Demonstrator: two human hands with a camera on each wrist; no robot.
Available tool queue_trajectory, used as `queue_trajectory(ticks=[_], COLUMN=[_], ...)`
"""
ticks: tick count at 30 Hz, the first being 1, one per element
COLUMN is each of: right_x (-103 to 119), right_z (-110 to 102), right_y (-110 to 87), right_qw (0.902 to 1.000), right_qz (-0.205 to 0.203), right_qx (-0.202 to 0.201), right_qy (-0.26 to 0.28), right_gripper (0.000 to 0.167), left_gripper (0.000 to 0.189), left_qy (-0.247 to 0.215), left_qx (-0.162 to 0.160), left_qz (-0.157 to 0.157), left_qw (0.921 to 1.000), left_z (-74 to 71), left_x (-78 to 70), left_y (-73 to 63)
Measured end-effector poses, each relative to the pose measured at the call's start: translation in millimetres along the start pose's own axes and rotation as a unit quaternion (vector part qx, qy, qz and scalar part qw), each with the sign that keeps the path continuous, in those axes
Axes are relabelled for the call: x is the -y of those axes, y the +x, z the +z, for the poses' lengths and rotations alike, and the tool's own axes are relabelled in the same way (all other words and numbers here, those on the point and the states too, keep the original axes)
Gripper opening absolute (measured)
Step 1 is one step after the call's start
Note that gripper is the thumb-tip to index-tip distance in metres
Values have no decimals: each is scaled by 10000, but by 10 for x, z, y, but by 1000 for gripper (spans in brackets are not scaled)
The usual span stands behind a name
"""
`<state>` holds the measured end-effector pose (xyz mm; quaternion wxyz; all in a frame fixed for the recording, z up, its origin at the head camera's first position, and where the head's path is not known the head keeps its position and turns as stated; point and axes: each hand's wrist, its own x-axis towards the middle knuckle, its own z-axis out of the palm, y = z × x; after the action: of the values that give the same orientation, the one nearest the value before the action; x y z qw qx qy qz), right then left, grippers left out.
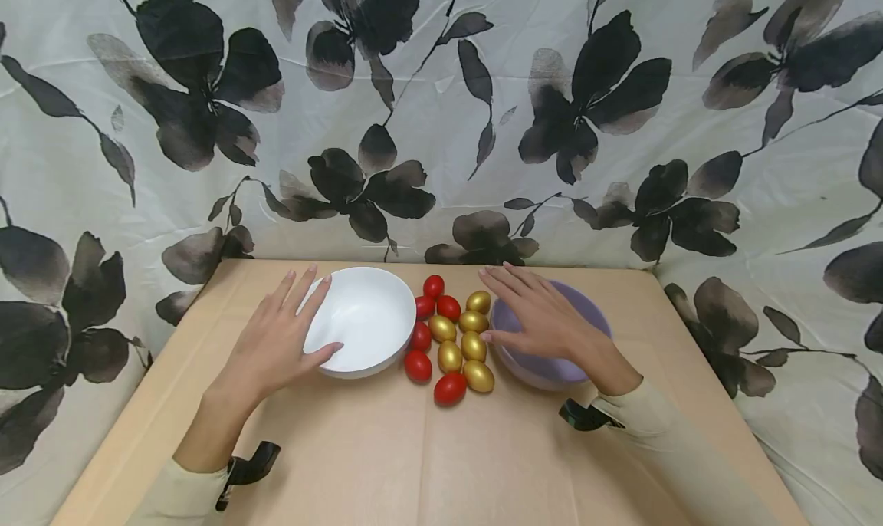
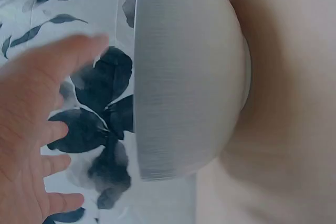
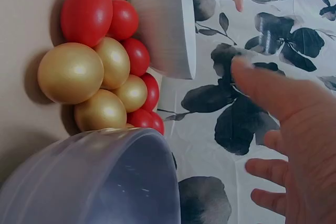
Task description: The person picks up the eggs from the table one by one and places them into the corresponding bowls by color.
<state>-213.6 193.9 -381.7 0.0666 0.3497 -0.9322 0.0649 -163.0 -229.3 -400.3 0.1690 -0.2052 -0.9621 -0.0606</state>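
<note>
A pale tabletop (image 1: 414,465) bore a white bowl (image 1: 366,319), a purple bowl (image 1: 545,370) and, between them, clustered red eggs (image 1: 450,389) and gold eggs (image 1: 478,376).

Table (image 1: 428,465): pale wood tone, smooth, far edge straight, sides fanning outward toward the near end. Faint lines run lengthwise down the near half. Cloth (image 1: 483,192): whitish, lightly creased, hung behind the far edge and also seen beyond both sides. Printed with large flowers (image 1: 200,81), black fading to grey-brown, and dark slender leaves (image 1: 474,71) on thin stems. Same print in both wrist views, cooler in tint.
</note>
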Motion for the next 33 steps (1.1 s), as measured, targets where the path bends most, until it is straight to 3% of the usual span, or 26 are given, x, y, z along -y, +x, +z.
queue_trajectory(ticks=[5,9,13,20,26,33], right_x=[-42,-72,-85,-80,-81,-91], right_z=[-18,-24,-33,-63,-93,-128], right_y=[76,142,191,294,417,587], right_qw=[9996,9990,9978,9943,9898,9831], right_qz=[115,148,172,42,70,-24], right_qx=[154,181,220,339,622,824], right_qy=[222,373,594,1007,1277,1637], right_gripper=[85,80,76,71,70,64], left_gripper=[92,86,80,70,67,65], left_qy=[-782,-1341,-1895,-2807,-3244,-3995], left_qx=[122,147,169,313,487,767], left_qz=[-587,-1048,-1313,-1693,-2074,-2479], left_qw=[9951,9853,9729,9442,9216,8792], left_z=[44,67,90,168,187,189], left_x=[105,171,227,331,364,419], left_y=[-8,-10,0,-35,-40,-37])
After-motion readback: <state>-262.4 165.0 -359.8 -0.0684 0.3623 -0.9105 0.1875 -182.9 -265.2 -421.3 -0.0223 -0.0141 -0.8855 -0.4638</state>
